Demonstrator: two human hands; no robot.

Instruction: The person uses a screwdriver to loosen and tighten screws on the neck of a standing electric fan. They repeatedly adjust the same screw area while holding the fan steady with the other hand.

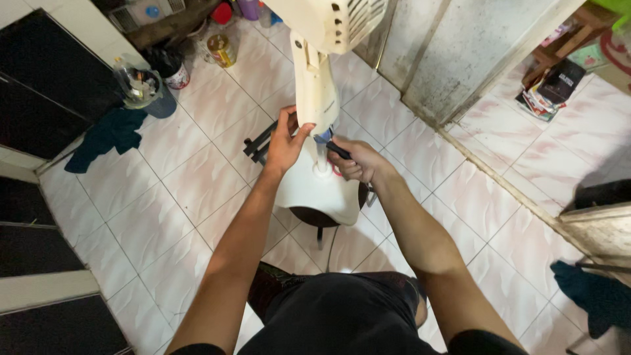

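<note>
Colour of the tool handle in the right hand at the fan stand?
Black: the slim tool handle in the right hand, against the cream plastic pedestal fan; head view.

From my feed, both arms run up from the bottom edge toward the middle of the frame, bare from the hands all the way down to where they leave the picture; I see no sleeves, no watch, no bands and no gloves. My left hand (284,141) and my right hand (358,163) carry no rings that I can make out. At lower centre I see dark, nearly black clothing, a smooth matte fabric over the lap and knees. Just left of it a darker fold shows a faint reddish pattern, too blurred to read.
</note>
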